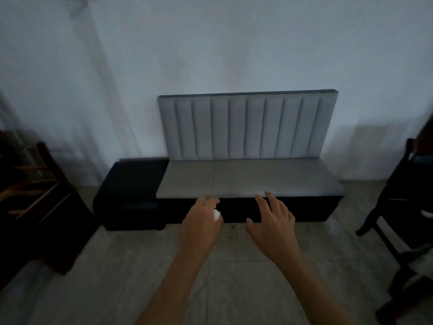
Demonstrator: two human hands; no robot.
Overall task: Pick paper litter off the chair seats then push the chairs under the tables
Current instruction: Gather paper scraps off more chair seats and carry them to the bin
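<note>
A small white crumpled paper scrap is pinched in the left hand; a grey padded bench seat is set against the wall.

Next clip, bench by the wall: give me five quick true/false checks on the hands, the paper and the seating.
1. The left hand holds a white paper wad. True.
2. The right hand is a closed fist. False: its fingers are spread.
3. The grey bench seat shows paper litter. False: none visible.
4. The bench backrest has vertical padded channels. True.
5. A dark chair stands left of the bench. False: it stands right.
</note>
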